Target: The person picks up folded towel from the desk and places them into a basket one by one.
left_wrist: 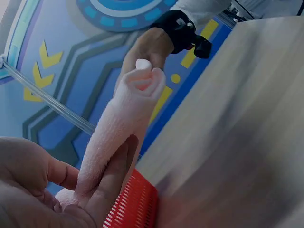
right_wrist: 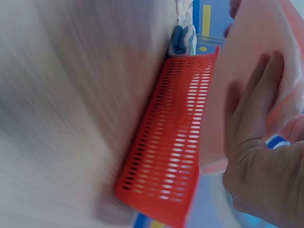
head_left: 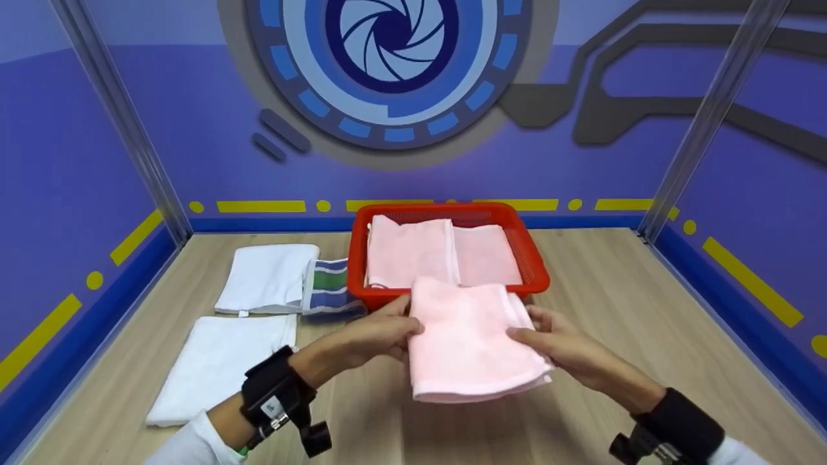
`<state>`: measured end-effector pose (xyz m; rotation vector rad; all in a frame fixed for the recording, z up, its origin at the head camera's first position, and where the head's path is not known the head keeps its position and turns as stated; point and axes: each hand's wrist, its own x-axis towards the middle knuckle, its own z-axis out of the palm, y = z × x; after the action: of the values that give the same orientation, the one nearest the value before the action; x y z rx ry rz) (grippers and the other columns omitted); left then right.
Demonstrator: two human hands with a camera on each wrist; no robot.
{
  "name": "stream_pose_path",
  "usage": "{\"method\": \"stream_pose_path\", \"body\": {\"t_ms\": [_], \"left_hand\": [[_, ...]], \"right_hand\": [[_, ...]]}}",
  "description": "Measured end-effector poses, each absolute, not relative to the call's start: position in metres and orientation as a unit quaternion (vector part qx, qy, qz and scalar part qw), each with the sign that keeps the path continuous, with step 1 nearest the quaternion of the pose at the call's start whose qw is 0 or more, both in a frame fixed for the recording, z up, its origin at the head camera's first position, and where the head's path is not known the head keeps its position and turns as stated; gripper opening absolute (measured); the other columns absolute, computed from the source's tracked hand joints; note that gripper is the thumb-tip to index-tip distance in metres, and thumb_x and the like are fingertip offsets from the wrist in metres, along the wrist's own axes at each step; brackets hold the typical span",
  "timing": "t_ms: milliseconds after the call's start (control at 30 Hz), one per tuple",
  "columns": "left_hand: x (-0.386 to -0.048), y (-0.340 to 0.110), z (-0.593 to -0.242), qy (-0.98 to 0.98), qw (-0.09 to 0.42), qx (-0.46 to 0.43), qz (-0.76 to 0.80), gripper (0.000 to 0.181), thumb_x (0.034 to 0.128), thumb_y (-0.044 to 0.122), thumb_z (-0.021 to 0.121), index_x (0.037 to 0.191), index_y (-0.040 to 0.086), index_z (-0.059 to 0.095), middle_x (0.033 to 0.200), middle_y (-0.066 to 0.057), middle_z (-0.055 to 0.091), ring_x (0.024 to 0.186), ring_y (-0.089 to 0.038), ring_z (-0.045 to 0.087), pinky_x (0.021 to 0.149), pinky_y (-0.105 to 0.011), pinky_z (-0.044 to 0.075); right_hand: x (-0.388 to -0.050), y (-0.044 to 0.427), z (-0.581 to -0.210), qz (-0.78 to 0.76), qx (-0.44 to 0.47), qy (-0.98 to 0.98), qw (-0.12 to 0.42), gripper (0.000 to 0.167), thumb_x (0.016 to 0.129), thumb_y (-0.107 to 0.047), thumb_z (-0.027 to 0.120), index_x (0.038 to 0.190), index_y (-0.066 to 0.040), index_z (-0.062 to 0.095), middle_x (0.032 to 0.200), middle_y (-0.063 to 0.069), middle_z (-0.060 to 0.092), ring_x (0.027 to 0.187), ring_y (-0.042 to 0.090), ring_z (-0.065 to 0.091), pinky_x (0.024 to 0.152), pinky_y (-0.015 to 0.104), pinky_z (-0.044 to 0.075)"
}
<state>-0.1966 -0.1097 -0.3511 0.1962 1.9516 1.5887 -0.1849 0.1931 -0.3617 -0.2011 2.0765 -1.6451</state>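
Head camera view: a folded pink towel (head_left: 465,345) is held up between two hands, above a wood-toned table (head_left: 607,284) and just in front of a red basket (head_left: 538,274); one side is pinched by the left hand (head_left: 386,330), the opposite side by the right hand (head_left: 568,345), thumbs on top and fingers behind, so that the grip is closed on cloth at both ends; this two-sided hold seems chosen to keep the layers together and the towel from sagging; in the left wrist view the layers are seen end-on, loosely rolled at the edge; in the right wrist view extended fingers are laid along the underside, apparently for support.

Inside the basket, pink cloths (head_left: 410,255) are laid side by side, probably so that they fit flat within its walls; to the basket's left, two folded white towels (head_left: 219,361) are set one nearer, one farther; a striped cloth (head_left: 329,284) is placed between the farther one and the basket; whether the basket is touched by it cannot be told; a grouping by colour is suggested.
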Motion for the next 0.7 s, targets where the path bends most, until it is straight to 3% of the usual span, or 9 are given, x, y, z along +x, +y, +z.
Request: {"method": "stream_pose_path", "body": {"t_ms": [133, 233, 367, 467, 600, 700], "left_hand": [[-0.207, -0.104, -0.329, 0.723, 0.292, 0.106, 0.617, 0.065, 0.1042, 0.016, 0.055, 0.159, 0.014, 0.02, 0.137, -0.016, 0.052, 0.111, -0.026, 0.063, 0.106, -0.046, 0.052], [-0.227, -0.095, -0.32, 0.72, 0.263, 0.109, 0.633, 0.061, 0.1009, 0.014, 0.062, 0.153, 0.009, 0.031, 0.136, -0.015, 0.056, 0.112, -0.022, 0.062, 0.109, -0.045, 0.05], [-0.267, -0.081, -0.308, 0.709, 0.219, 0.116, 0.66, 0.054, 0.0977, 0.003, 0.061, 0.148, -0.001, 0.042, 0.128, -0.014, 0.06, 0.1, -0.02, 0.065, 0.097, -0.039, 0.058], [-0.3, -0.077, -0.299, 0.719, 0.186, 0.106, 0.661, 0.051, 0.0964, -0.002, 0.058, 0.145, -0.001, 0.044, 0.116, -0.013, 0.06, 0.089, -0.019, 0.064, 0.086, -0.035, 0.06], [-0.335, -0.079, -0.295, 0.744, 0.164, 0.065, 0.645, 0.056, 0.0946, -0.003, 0.06, 0.147, 0.002, 0.041, 0.105, -0.011, 0.06, 0.08, -0.019, 0.065, 0.082, -0.036, 0.061], [-0.35, -0.08, -0.302, 0.757, 0.175, 0.028, 0.628, 0.06, 0.0926, -0.005, 0.061, 0.148, 0.002, 0.04, 0.108, -0.012, 0.059, 0.078, -0.02, 0.066, 0.085, -0.039, 0.062]], "right_hand": [[-0.191, 0.196, -0.341, -0.579, -0.114, 0.784, 0.191, 0.067, 0.105, -0.027, 0.058, 0.151, 0.009, 0.026, 0.101, 0.003, 0.07, 0.081, 0.013, 0.073, 0.072, 0.027, 0.061], [-0.206, 0.194, -0.327, -0.58, -0.108, 0.794, 0.148, 0.064, 0.108, -0.027, 0.053, 0.153, 0.007, 0.025, 0.101, 0.002, 0.068, 0.079, 0.011, 0.071, 0.07, 0.026, 0.06], [-0.241, 0.196, -0.31, -0.568, -0.079, 0.815, 0.081, 0.06, 0.108, -0.026, 0.05, 0.153, 0.007, 0.027, 0.102, 0.003, 0.063, 0.073, 0.006, 0.064, 0.064, 0.023, 0.056], [-0.272, 0.2, -0.297, -0.537, -0.051, 0.841, 0.035, 0.058, 0.107, -0.026, 0.053, 0.149, 0.008, 0.034, 0.11, 0.014, 0.062, 0.072, 0.002, 0.061, 0.062, 0.02, 0.054], [-0.31, 0.197, -0.292, -0.502, -0.027, 0.864, 0.021, 0.054, 0.105, -0.021, 0.056, 0.146, 0.01, 0.04, 0.131, 0.032, 0.059, 0.073, 0.001, 0.063, 0.064, 0.021, 0.058], [-0.327, 0.19, -0.3, -0.471, -0.017, 0.882, 0.022, 0.049, 0.103, -0.015, 0.058, 0.141, 0.013, 0.045, 0.127, 0.033, 0.06, 0.068, 0.002, 0.062, 0.059, 0.021, 0.058]]}}
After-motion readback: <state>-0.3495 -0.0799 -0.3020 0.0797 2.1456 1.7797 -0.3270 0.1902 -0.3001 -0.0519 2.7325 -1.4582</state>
